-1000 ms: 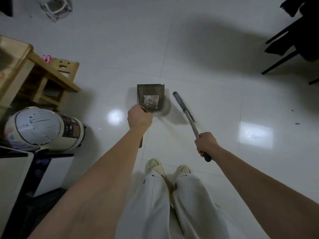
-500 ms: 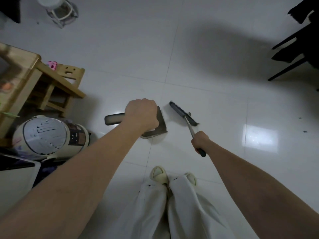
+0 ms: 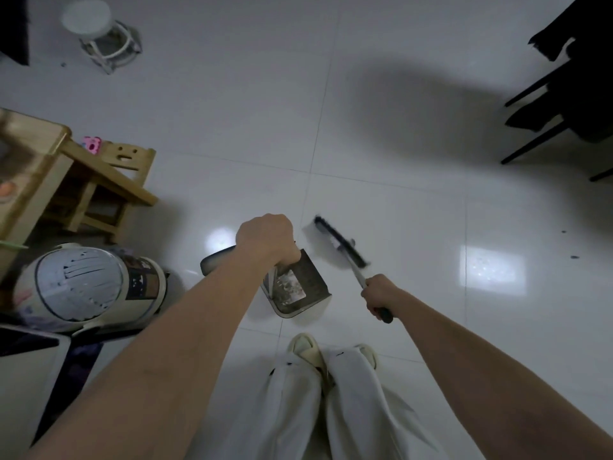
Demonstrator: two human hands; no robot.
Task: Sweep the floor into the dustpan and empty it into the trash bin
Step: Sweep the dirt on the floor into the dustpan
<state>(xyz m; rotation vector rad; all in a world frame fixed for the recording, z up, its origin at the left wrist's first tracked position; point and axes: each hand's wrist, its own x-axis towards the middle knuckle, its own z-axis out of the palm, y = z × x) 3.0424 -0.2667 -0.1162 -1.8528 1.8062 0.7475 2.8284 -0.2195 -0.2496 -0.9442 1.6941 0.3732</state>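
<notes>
One dustpan, one brush, one trash bin, one white stool, one wooden chair, two hands: left, right.

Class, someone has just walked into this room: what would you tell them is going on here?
A person is sweeping a white tiled floor. The left hand grips the dustpan, which already holds some debris. The right hand grips the brush, its bristles just beyond the pan. A few dark specks lie on the floor to the right.
</notes>
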